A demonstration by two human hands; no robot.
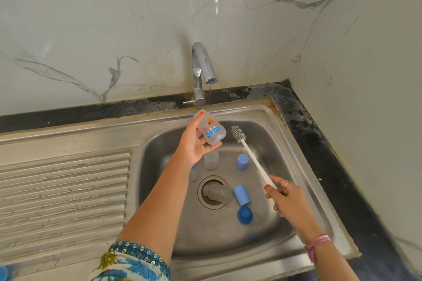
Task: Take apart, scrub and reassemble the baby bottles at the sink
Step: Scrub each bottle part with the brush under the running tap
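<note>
Left hand (194, 143) gripped the baby bottle (211, 131) under the tap's (202, 70) thin stream; right hand (288, 198) pinched the bottle brush (250, 151). Best: turn mouth brushward, insert straight.

White marble-look wall panels (91, 18) with grey veins meet in a corner (288, 75) at the right. A black, stained worktop (308, 125) runs along their foot, with soft daylight overall.

Basin floor (205, 235) near side open (blue caps (242, 194) crowd the drain (213, 191)).
</note>
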